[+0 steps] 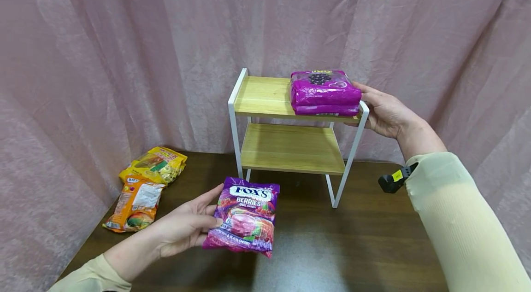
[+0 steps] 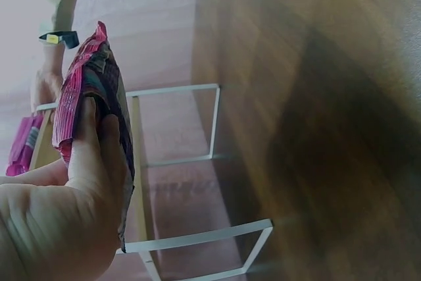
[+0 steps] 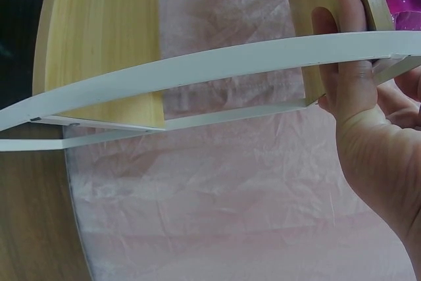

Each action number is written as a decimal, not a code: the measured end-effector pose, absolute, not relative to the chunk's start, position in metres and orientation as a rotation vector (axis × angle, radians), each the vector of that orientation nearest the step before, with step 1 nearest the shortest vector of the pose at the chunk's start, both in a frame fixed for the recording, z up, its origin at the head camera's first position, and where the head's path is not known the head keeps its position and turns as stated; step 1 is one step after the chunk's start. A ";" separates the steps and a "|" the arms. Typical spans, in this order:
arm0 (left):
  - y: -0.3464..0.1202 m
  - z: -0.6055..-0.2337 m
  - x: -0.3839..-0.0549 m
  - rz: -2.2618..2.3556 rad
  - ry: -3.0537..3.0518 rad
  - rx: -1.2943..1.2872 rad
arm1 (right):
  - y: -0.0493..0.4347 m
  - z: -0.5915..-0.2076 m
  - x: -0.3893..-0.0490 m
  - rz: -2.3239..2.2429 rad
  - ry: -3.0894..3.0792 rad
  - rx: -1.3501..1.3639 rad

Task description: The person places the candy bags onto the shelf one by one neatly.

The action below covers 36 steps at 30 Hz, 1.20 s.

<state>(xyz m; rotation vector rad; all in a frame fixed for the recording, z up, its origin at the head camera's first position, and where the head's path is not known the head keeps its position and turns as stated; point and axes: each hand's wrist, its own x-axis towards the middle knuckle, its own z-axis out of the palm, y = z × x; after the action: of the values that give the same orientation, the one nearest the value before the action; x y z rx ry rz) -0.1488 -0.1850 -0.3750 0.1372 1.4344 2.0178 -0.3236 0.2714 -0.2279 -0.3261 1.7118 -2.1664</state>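
Head view: my left hand (image 1: 182, 227) pinches the candy (image 1: 249, 225) before the rack (image 1: 265, 94).
Thumb on front, fingers behind, seemingly so it stays flat. My right hand (image 1: 387, 112) clasps the rack's end, probably steadying it, beside the pack (image 1: 325, 94) on top; orange (image 1: 137, 204) and yellow bags (image 1: 155, 163) lie left.

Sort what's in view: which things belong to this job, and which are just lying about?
Probably in the job:
Berries candy bag, held in the left hand
Shelf, gripped by the right hand
Magenta bag on top

Apparently just lying about:
Yellow bag on the table
Orange bag, likewise
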 end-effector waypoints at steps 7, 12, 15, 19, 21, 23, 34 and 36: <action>-0.186 -0.359 -0.150 2.018 1.447 0.148 | 0.272 -0.228 -0.324 -2.163 1.707 -0.333; -0.187 -0.347 -0.151 2.013 1.456 0.190 | 0.272 -0.228 -0.325 -2.157 1.722 -0.325; -0.187 -0.339 -0.151 2.011 1.457 0.205 | 0.271 -0.228 -0.325 -2.148 1.736 -0.324; -0.187 -0.329 -0.152 2.008 1.456 0.218 | 0.271 -0.228 -0.325 -2.144 1.740 -0.314; -0.186 -0.325 -0.152 2.007 1.460 0.224 | 0.271 -0.228 -0.325 -2.145 1.740 -0.307; -0.186 -0.320 -0.153 2.004 1.469 0.227 | 0.271 -0.228 -0.326 -2.143 1.745 -0.304; -0.188 -0.294 -0.158 1.998 1.482 0.246 | 0.269 -0.228 -0.328 -2.138 1.749 -0.296; -0.188 -0.291 -0.159 1.998 1.492 0.247 | 0.269 -0.228 -0.328 -2.136 1.744 -0.305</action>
<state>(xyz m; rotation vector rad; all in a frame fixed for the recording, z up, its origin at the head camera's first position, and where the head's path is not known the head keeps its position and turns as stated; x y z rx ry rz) -0.1588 -0.1878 -0.2906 0.2467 1.4919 1.9977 -0.3280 0.2692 -0.2284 -0.3050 1.7441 -2.1361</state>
